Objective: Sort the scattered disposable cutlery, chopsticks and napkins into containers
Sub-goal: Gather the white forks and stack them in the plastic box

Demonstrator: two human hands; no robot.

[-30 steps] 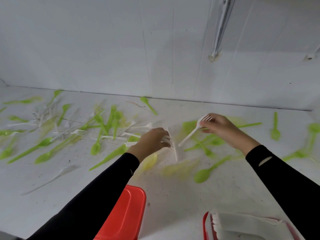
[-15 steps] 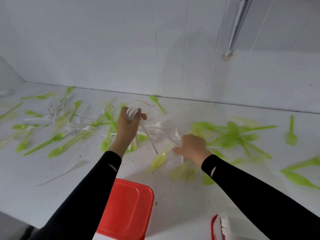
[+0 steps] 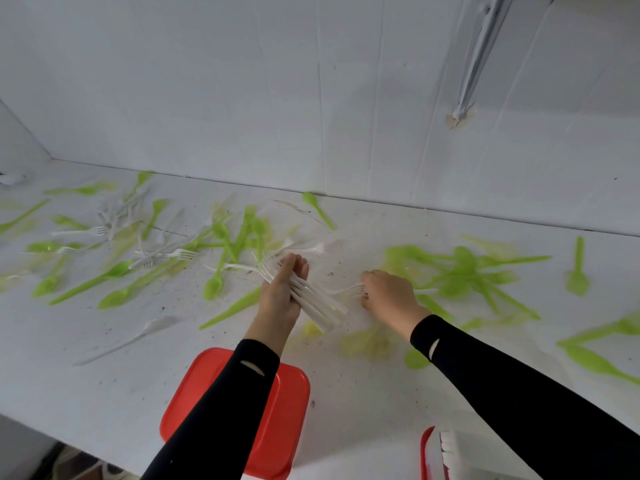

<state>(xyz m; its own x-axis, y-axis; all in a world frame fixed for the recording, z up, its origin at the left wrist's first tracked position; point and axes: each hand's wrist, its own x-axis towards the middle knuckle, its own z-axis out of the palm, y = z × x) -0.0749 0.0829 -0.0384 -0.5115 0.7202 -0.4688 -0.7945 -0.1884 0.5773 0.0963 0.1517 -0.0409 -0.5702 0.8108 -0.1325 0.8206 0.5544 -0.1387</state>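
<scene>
Grips a bundle of white forks (image 3: 317, 304) in the left hand (image 3: 281, 294) over the middle of the table (image 3: 104, 393), fingers curled round it, tines far-left, handles jutting near-right; closes the right hand (image 3: 382, 296), just right of the bundle, over 1 loose fork (image 3: 350, 290) lying on the table, tines poking out left; shows green spoons (image 3: 117, 270) scattered left and right, a red lid (image 3: 287, 417) under the left sleeve, napkins (image 3: 450, 448) in a red-rimmed container (image 3: 425, 455) at the near right edge.

A speckled white table (image 3: 363, 393) carries scattered green spoons (image 3: 213, 285), white forks (image 3: 183, 253) and a red-lidded container (image 3: 291, 407).
</scene>
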